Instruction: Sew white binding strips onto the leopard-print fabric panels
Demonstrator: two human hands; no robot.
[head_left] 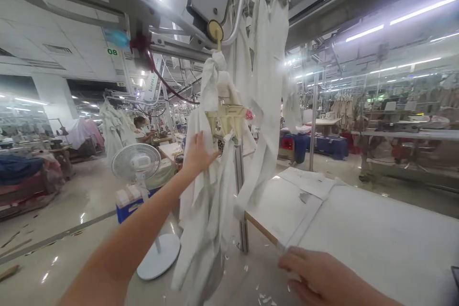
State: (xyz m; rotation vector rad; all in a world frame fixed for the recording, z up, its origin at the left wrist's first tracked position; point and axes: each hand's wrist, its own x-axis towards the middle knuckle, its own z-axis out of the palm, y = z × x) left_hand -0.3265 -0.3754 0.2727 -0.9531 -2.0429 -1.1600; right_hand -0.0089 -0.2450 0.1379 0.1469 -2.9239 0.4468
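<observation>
My left hand (199, 155) reaches forward with fingers stretched out and thumb apart, against white cloth pieces (195, 201) that hang down from a pale yellow hanger clamp (229, 117). My right hand (317, 270) is low at the near edge of a white table (380, 220). Its fingers are slightly bent, with a gap to the thumb, and the fingertips are close to the end of a white cloth piece (308, 215) lying on the table. I cannot make out whether they touch it.
More white cloth (268, 57) hangs from the overhead rail behind the clamp. A white standing fan (136, 162) and a blue crate (124, 210) are on the left. A metal post (241, 196) stands by the table corner. Scraps (265, 299) lie on the floor. A person (141, 126) works farther back.
</observation>
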